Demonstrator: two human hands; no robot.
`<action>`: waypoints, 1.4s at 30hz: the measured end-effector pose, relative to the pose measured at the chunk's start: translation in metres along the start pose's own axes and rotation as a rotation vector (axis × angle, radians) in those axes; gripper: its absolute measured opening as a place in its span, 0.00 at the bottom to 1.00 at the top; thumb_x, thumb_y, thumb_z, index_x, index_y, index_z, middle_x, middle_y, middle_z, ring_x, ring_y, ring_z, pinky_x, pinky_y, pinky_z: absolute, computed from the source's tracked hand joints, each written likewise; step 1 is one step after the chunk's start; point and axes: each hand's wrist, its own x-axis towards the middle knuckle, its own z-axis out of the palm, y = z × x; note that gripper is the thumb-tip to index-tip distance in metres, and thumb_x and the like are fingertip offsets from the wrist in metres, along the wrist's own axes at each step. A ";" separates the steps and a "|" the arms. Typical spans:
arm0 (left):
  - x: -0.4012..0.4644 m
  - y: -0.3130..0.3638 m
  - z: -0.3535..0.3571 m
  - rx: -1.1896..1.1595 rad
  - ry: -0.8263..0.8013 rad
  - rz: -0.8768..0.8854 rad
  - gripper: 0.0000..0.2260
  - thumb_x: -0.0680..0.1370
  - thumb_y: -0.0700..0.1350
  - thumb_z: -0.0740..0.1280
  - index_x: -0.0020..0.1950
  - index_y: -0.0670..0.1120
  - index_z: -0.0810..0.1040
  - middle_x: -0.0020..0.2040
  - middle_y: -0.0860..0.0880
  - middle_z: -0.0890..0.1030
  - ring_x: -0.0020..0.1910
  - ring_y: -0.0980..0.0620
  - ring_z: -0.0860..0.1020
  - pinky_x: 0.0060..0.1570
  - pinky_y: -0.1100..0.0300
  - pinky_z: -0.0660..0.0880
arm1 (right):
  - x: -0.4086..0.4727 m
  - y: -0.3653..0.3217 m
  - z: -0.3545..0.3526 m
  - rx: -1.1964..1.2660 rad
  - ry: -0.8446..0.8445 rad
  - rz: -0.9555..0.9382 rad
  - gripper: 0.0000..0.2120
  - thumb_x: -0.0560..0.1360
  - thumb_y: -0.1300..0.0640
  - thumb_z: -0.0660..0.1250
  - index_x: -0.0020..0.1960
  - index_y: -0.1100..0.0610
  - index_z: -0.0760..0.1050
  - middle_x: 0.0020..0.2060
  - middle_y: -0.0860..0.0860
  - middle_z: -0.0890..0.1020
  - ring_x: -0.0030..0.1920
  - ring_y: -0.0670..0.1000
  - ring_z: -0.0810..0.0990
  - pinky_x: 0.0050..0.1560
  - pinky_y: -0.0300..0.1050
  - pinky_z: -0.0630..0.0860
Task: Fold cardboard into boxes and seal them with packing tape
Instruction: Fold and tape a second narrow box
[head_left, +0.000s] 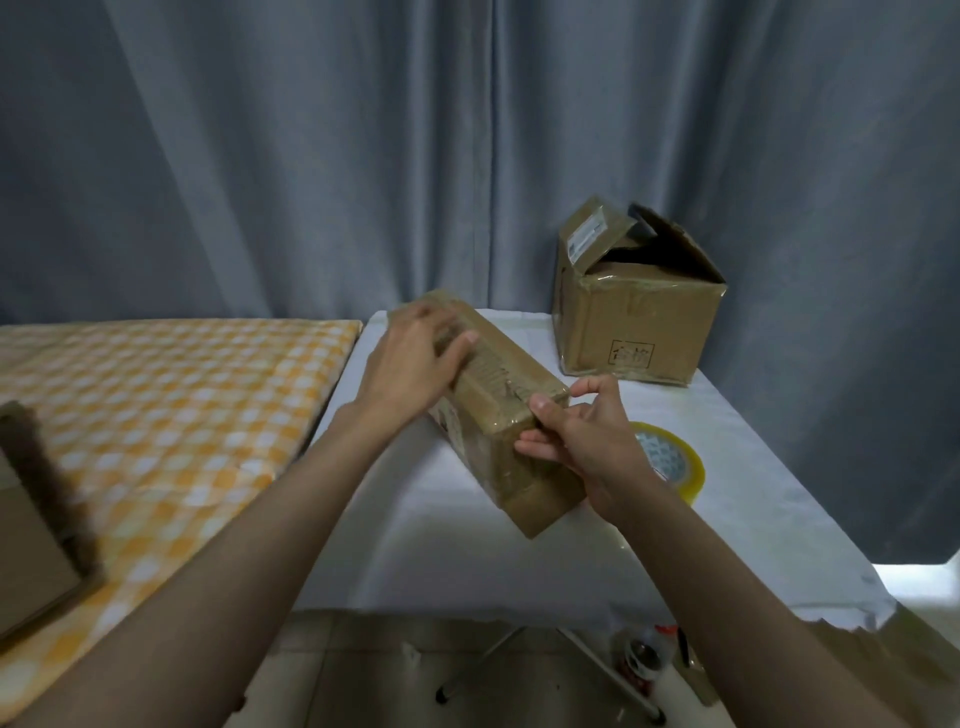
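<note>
A long brown cardboard box (511, 415), shiny with clear tape, sits tilted on the white table (467, 545). My left hand (415, 353) lies over its far top end, fingers curled on the upper face and thumb along the side. My right hand (576, 441) grips the near end, thumb on the top corner and fingers curled against the end face. A roll of clear packing tape (675, 462) lies flat on the table just right of my right hand, partly hidden by it.
A bigger cardboard box (639, 322) with loose open flaps stands at the table's back right. A bed with an orange checked cover (156, 415) adjoins on the left, with another cardboard piece (36, 519) on it. Grey curtains hang behind. Small items lie on the floor (644, 660).
</note>
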 end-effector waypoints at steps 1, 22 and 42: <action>0.016 -0.012 0.000 0.042 -0.031 -0.069 0.22 0.81 0.55 0.63 0.70 0.43 0.75 0.70 0.42 0.74 0.69 0.43 0.71 0.69 0.51 0.67 | 0.001 0.001 0.000 0.004 0.004 -0.007 0.17 0.77 0.64 0.71 0.53 0.54 0.62 0.41 0.59 0.76 0.33 0.53 0.83 0.38 0.46 0.85; 0.016 -0.067 -0.081 0.043 0.187 -0.381 0.20 0.80 0.56 0.62 0.52 0.39 0.82 0.54 0.34 0.80 0.58 0.36 0.75 0.60 0.46 0.72 | 0.015 -0.025 0.020 -0.024 0.064 -0.159 0.12 0.78 0.56 0.70 0.57 0.59 0.73 0.34 0.53 0.80 0.32 0.48 0.78 0.43 0.46 0.78; -0.059 -0.025 -0.054 0.327 0.253 -0.094 0.18 0.78 0.42 0.63 0.68 0.39 0.73 0.65 0.38 0.74 0.63 0.37 0.71 0.65 0.47 0.65 | -0.006 -0.009 -0.009 -0.568 0.011 -0.191 0.22 0.84 0.47 0.58 0.75 0.52 0.69 0.64 0.50 0.80 0.64 0.53 0.77 0.69 0.54 0.71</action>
